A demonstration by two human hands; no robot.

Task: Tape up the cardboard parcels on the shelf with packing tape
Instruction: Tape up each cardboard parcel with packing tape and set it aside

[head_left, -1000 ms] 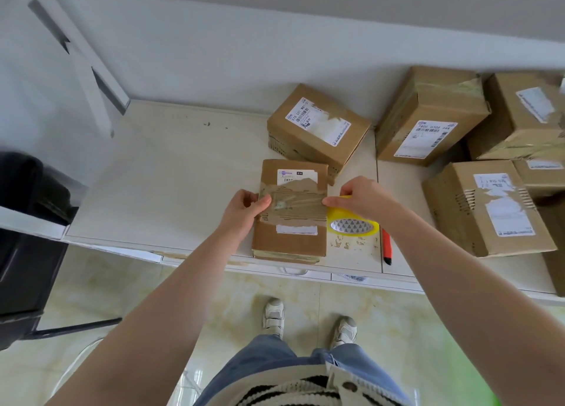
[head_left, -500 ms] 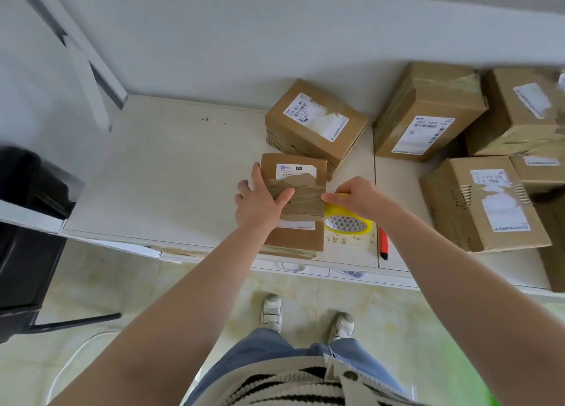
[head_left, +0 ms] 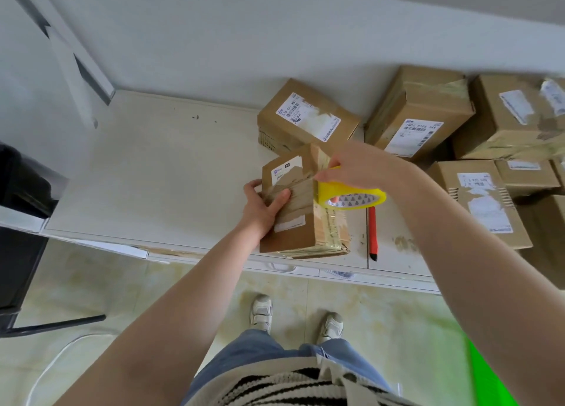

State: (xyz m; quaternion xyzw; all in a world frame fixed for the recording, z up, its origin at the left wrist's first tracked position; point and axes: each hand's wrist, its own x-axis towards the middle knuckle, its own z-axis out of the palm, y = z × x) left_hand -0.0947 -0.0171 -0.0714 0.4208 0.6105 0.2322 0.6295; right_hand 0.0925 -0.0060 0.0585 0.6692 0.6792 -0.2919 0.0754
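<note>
In the head view, at the centre of the frame, the left hand (head_left: pixel 265 202) grips a flat cardboard parcel (head_left: pixel 298 204) by its left edge, thumb on top, holding it tilted above the front of the white shelf (head_left: pixel 159 173). Just right of it, the right hand (head_left: pixel 363 167) holds a yellow tape roll (head_left: pixel 351 195) against the parcel's right edge, fingers curled round it. A red pen (head_left: pixel 373 233) lies on the shelf below the roll. More cardboard boxes (head_left: pixel 428 115) crowd the upper right
</note>
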